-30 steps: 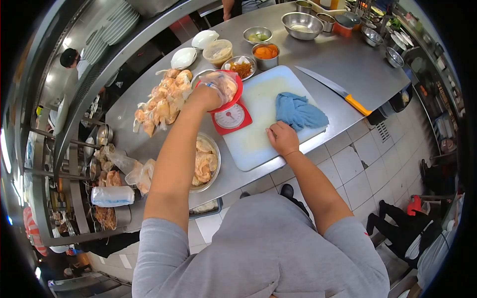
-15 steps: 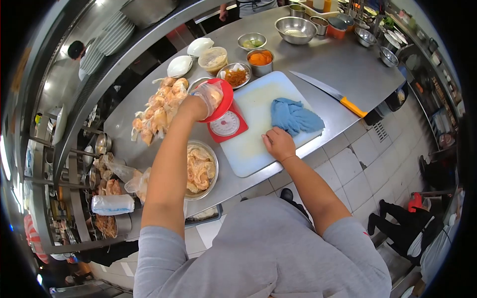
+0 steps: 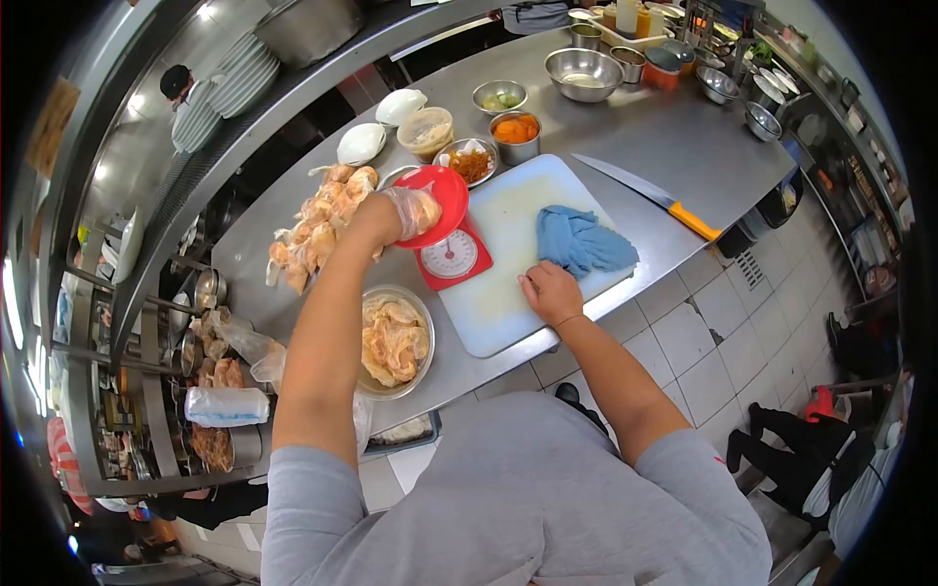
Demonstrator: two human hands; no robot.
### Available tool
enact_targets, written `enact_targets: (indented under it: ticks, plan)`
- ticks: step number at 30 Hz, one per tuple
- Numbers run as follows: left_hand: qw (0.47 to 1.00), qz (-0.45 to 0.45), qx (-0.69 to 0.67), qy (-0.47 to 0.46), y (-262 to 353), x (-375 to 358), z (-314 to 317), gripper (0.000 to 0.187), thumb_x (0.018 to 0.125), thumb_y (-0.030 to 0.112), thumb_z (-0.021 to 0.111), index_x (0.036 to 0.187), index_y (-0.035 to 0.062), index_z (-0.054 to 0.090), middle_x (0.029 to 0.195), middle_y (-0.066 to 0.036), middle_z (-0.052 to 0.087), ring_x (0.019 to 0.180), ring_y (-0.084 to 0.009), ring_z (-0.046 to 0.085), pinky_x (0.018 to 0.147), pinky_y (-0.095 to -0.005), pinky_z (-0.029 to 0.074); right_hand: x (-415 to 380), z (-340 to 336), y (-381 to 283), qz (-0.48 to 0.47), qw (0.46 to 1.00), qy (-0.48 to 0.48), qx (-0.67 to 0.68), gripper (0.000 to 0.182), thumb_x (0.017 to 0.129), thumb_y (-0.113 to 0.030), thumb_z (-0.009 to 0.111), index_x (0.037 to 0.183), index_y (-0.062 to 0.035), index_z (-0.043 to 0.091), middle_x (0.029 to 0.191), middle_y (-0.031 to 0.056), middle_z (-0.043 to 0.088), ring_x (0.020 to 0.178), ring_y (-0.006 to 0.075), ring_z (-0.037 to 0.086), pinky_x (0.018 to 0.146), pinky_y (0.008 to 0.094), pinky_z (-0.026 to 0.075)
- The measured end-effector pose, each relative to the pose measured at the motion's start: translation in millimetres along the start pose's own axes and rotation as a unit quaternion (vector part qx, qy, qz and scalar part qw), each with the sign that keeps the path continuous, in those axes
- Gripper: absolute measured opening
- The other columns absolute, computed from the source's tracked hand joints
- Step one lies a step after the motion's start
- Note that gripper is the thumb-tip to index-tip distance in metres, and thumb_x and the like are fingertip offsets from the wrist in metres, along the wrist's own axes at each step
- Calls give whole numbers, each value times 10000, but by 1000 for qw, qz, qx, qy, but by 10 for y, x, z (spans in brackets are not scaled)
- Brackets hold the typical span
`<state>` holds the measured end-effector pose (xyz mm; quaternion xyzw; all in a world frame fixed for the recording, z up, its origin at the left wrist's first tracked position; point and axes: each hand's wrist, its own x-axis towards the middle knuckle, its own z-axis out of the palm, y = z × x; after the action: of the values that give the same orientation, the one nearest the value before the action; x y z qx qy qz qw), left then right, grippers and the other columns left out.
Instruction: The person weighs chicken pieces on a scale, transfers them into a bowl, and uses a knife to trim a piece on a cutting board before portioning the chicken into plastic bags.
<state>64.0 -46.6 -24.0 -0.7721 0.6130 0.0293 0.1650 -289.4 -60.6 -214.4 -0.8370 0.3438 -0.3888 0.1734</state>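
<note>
The left hand (image 3: 379, 219) grasps bagged meat (image 3: 418, 210) at a scale's (image 3: 451, 257) red pan (image 3: 447, 186). The right hand (image 3: 550, 293), loosely clenched, rests on a cutting board (image 3: 486, 317).

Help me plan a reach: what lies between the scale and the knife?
Between scale and knife, the head view shows board, the cloth on it, then bare table.

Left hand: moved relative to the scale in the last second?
Yes. The left hand has shifted left in the head view, away from the scale.
</note>
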Motion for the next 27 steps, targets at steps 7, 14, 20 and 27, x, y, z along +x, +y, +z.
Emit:
enact_targets:
  ticks: [7, 14, 20, 27]
  plan:
    - [954, 93, -260, 120, 96, -259, -246, 425, 931, 425, 728, 1104, 37, 760, 990, -212, 766, 926, -351, 745, 800, -424, 582, 2, -20, -12, -1, 1000, -1, 3, 213, 940, -264, 727, 822, -98, 664, 844, 111, 623, 803, 356, 654, 694, 492, 537]
    - [998, 40, -39, -14, 203, -198, -249, 268, 913, 244, 726, 1006, -2, 774, 1006, -234, 763, 949, -362, 749, 834, -434, 590, 11, -27, -29, -8, 1000, 4, 5, 211, 936, -251, 729, 816, -94, 656, 839, 111, 620, 812, 351, 649, 699, 488, 534]
    - [993, 22, -82, 85, 68, -163, -268, 193, 805, 42, 705, 971, -22, 780, 1027, -273, 750, 990, -400, 734, 863, -449, 586, 0, -41, -3, 5, 1000, -5, 5, 227, 943, -262, 720, 806, -93, 654, 839, 116, 622, 814, 354, 648, 702, 496, 528]
    - [963, 93, -234, 92, -172, -218, -681, 247, 801, 91, 785, 996, -52, 733, 1003, -217, 770, 934, -344, 752, 846, -440, 589, 11, -43, -26, 1, 1000, -5, 6, 237, 947, -269, 715, 800, -94, 654, 834, 113, 621, 804, 350, 648, 698, 490, 524]
